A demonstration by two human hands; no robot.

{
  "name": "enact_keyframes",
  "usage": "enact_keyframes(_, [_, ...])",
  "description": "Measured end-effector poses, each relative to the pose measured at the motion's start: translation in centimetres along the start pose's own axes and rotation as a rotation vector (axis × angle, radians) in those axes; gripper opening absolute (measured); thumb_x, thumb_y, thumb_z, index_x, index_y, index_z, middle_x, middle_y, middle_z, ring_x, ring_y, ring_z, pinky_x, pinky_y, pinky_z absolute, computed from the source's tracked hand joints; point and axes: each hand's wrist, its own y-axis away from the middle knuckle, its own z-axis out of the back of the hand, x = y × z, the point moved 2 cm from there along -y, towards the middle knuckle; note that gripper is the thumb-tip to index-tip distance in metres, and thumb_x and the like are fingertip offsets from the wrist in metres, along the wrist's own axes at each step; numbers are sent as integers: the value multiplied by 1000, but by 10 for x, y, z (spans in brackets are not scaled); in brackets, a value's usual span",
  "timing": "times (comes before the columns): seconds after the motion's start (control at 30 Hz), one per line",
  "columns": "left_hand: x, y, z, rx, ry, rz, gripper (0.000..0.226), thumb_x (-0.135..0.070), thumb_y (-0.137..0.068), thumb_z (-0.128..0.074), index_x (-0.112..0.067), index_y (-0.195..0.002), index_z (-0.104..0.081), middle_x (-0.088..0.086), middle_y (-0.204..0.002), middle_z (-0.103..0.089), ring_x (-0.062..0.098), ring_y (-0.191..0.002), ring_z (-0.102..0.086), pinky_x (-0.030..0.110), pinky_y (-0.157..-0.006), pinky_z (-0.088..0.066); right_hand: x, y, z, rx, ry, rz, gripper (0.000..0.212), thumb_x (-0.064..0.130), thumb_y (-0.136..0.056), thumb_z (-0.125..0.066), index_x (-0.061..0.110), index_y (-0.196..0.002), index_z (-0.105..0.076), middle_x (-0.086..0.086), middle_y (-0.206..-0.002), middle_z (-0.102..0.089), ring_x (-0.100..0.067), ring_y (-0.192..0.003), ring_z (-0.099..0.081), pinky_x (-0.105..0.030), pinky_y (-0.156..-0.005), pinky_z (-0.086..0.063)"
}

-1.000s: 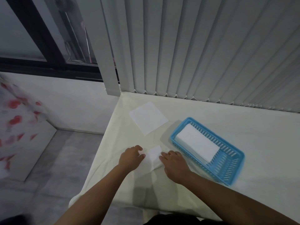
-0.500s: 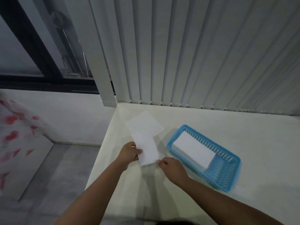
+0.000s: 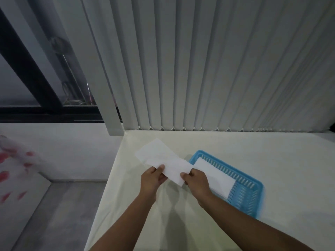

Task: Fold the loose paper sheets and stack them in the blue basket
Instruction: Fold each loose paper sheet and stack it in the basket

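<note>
Lifted off the desk since a second ago, when both hands pressed it flat, the folded sheet (image 3: 175,170) is now held in the air as a long narrow strip, tilted so its far end points up and left. It hangs just left of the blue basket (image 3: 243,185), with its right end reaching over the basket's near-left corner. The left hand (image 3: 153,179) pinches the strip's left end, thumb on top and fingers curled under. The right hand (image 3: 196,181) pinches the right end in the same way, thumb on the upper face, fingers closed behind. Both hands are shut on this one sheet. Inside the basket lies a white stack of folded sheets (image 3: 215,175), filling its left part and leaving the slotted floor bare toward the right end. One loose sheet (image 3: 154,151) lies flat on the desk (image 3: 235,142) beyond and left of the basket, partly hidden behind the held strip. Beyond the basket, grey vertical blinds (image 3: 199,69) hang down to the desk's far edge.
</note>
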Motion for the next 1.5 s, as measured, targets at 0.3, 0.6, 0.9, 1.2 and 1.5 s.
enact_keyframes(0.3, [-14, -25, -30, 32, -114, 32, 15, -14, -88, -65, -9, -75, -60, 9, -81, -66, 17, -73, -64, 27, -76, -55, -16, -9, 54, -121, -90, -83, 24, 21, -86, -67, 9, -68, -57, -6, -69, -59, -17, -63, -54, -29, -62, -42])
enact_keyframes(0.6, [0, -33, -85, 147, -681, -95, 24, -27, -91, -57, -15, -73, -69, 7, -81, -71, 19, -76, -64, 34, -78, -54, -44, -17, 119, -321, -325, -244, 22, 18, -86, -69, 10, -67, -60, -4, -63, -55, -14, -58, -50, -21, -52, -40])
enact_keyframes(0.9, [22, -61, -94, 383, -1375, -227, 43, -21, -92, -33, -20, -120, -66, 5, -131, -61, 25, -122, -54, 36, -109, -36, -77, -13, 130, -407, -113, -235, 27, 17, -84, -70, 6, -61, -62, -5, -60, -58, -15, -54, -51, -28, -55, -38])
enact_keyframes(1.2, [24, -76, -93, 487, -1571, -437, 40, -11, -84, -58, -23, -121, -66, 0, -113, -66, 20, -106, -59, 24, -88, -46, -77, -21, 122, -439, -152, -238, 30, 18, -84, -70, -11, -79, -65, -11, -67, -61, -19, -60, -52, -31, -64, -41])
enact_keyframes(1.5, [40, -80, -87, 446, -1683, -430, 48, -10, -96, -32, -31, -137, -48, 8, -138, -46, 32, -125, -38, 34, -97, -41, -74, -20, 114, -417, -176, -249, 22, 17, -86, -69, 8, -66, -62, -6, -68, -60, -18, -61, -53, -31, -64, -42])
